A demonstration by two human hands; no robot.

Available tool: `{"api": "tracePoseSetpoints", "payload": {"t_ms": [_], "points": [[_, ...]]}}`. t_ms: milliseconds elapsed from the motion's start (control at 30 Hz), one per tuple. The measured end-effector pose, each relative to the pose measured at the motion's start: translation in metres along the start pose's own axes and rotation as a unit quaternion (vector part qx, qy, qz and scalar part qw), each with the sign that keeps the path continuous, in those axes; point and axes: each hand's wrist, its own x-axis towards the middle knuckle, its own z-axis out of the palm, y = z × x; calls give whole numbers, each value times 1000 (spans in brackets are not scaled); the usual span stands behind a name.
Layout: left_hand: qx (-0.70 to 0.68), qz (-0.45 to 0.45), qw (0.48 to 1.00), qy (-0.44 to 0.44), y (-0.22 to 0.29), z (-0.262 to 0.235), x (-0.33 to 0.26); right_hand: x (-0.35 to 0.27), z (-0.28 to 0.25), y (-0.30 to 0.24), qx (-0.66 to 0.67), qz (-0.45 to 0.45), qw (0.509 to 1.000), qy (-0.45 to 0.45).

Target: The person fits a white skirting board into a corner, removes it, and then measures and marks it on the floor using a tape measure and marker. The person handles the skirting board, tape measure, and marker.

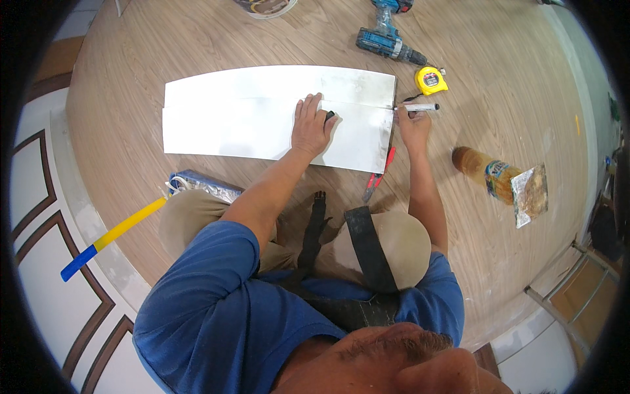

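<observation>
A long white panel (236, 125) lies crosswise on the floor in front of my knees, with a lengthwise line across it and grey smudges near its right end. My left hand (311, 128) presses on it right of the middle, fingers stretched out. Between thumb and forefinger sits a small black cap (330, 116). At the panel's right edge, my right hand (414, 128) pinches a white marker (423, 107) with a black end; its tip points left toward that edge. A red-and-grey hand tool (379, 176) lies below the panel's right corner, partly hidden.
Beyond my right hand are a yellow tape measure (430, 80) and a blue cordless drill (387, 44). To the right lie a bottle of brown liquid (482, 172) and a stained square plate (529, 196). A yellow-and-blue rod (118, 231) and blue package (203, 186) are left; a tub (268, 8) stands far.
</observation>
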Motion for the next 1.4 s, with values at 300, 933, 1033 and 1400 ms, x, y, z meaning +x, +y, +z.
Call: {"api": "tracePoseSetpoints", "payload": {"t_ms": [300,933,1033,1400], "points": [[15,-3,1000,-16,-1,0,0,-4,-3,-3,-9,18,1000,-3],[19,-7,999,-27,0,-3,0,-18,-5,-11,-16,14,1000,-20],[-2,-4,1000,-17,1,-5,0,-35,-11,-8,15,17,999,-28],[11,-5,1000,-20,-1,0,-1,-49,-8,-19,-7,35,999,-7]]}}
